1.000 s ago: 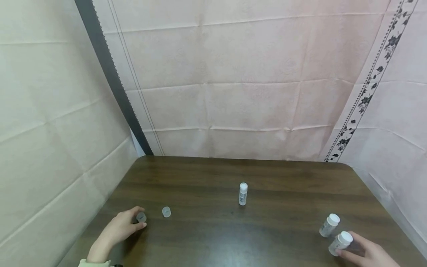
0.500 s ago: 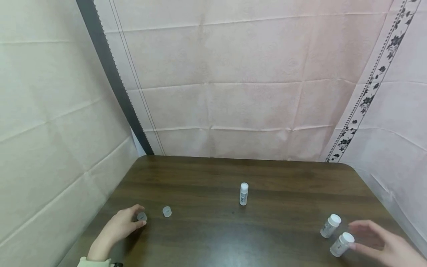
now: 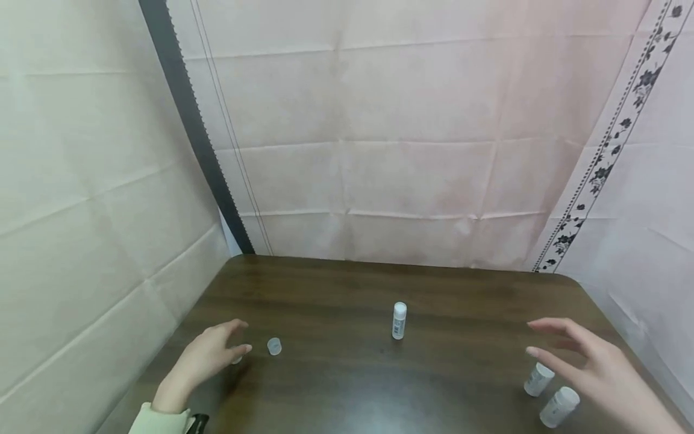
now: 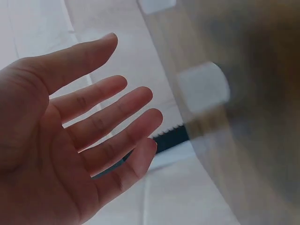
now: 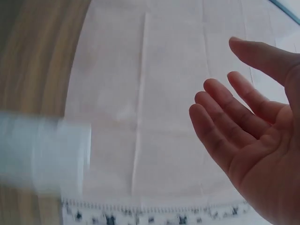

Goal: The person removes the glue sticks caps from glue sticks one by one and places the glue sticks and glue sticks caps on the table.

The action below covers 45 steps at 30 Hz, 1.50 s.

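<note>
My left hand (image 3: 203, 357) hovers with loosely spread fingers over a small translucent cup-like piece (image 3: 237, 360), mostly hidden behind it in the head view. A blurred whitish piece (image 4: 205, 87) shows beyond the fingertips in the left wrist view. To the right stands a second small translucent piece (image 3: 274, 346). My right hand (image 3: 591, 364) is raised, its fingers apart and holding nothing. Beneath and beside it are a white-capped labelled bottle (image 3: 539, 380) and a nearer white-capped bottle (image 3: 559, 407). In the right wrist view a blurred bottle (image 5: 44, 152) stands left of the fingers.
A slim white-capped bottle (image 3: 399, 320) stands upright around the middle of the dark wooden table (image 3: 336, 289). Pale cloth (image 3: 406, 150) hangs behind the table and along both sides.
My right hand has let go of the nearer bottle and moved up and forward, over the bottles. My left hand has released the small translucent piece and lifted slightly away.
</note>
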Each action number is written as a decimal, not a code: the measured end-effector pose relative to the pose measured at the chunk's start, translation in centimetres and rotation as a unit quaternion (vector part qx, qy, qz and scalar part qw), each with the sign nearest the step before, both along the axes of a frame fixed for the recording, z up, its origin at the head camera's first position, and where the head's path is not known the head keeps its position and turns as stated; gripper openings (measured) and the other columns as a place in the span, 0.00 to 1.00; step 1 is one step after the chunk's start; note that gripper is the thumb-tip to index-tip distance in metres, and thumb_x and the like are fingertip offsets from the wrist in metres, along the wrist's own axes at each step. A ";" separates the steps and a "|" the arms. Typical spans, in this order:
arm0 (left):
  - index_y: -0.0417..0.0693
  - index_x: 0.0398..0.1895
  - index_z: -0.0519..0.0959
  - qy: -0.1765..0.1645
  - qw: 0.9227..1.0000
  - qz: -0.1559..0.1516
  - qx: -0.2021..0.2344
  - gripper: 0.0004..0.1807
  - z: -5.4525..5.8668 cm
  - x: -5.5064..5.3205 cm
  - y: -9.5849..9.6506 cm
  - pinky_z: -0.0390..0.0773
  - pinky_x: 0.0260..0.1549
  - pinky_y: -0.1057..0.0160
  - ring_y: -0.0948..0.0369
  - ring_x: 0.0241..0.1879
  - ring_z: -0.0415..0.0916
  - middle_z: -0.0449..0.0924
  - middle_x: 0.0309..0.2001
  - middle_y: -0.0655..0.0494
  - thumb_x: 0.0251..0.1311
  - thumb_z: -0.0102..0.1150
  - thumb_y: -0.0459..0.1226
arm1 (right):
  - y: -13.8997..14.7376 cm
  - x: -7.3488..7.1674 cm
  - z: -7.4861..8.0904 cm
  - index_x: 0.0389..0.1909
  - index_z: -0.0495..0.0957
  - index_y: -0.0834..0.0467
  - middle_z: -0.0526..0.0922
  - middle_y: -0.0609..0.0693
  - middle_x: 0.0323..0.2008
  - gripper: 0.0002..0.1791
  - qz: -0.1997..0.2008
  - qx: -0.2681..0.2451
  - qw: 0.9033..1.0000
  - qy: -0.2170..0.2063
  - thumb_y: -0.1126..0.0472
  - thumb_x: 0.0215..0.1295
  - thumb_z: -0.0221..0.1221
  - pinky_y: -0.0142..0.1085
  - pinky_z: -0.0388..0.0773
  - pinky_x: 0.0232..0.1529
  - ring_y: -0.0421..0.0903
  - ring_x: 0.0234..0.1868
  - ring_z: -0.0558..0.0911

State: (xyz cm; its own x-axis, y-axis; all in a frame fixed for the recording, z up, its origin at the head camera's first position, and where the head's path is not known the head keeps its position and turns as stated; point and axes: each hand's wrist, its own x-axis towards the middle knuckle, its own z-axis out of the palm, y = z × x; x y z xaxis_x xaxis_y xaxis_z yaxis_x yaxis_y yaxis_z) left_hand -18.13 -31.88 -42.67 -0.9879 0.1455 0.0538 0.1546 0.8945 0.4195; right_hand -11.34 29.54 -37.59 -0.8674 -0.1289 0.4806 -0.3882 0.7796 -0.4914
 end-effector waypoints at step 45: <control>0.45 0.57 0.80 0.029 0.979 -0.202 -0.024 0.21 -0.3 -5.1 14.8 0.81 0.45 0.48 0.52 0.50 0.81 0.84 0.51 0.51 0.64 0.67 0.45 | -15.3 -14.3 -9.1 0.66 0.70 0.62 0.82 0.54 0.52 0.37 0.150 -0.121 0.953 -0.235 0.55 0.59 0.72 0.58 0.74 0.56 0.56 0.55 0.80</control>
